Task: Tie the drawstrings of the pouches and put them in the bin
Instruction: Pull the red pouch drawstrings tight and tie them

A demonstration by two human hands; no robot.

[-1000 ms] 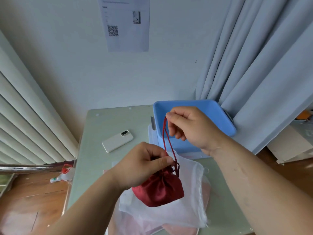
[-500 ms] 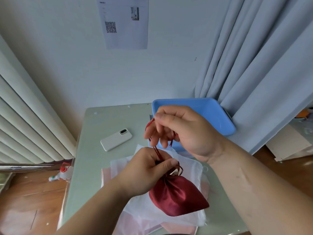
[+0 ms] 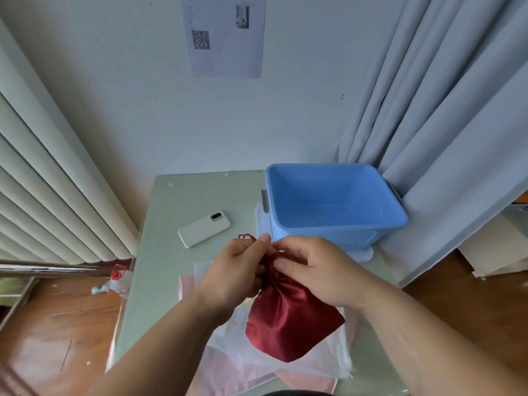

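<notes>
Both hands pinch the red pouch (image 3: 291,315) at its bunched top: left hand (image 3: 237,270) and right hand (image 3: 323,270). The pouch hangs below them, over the table's (image 3: 171,252) near edge.

Both hands met at gathered neck of red pouch (image 3: 291,318): left hand (image 3: 237,272) and right hand (image 3: 317,270) pinched red drawstring (image 3: 247,237). Pouch hung over white and pink pouches (image 3: 285,367) on table (image 3: 168,252). Blue bin (image 3: 337,227) behind; phone (image 3: 204,229) left of it.
</notes>
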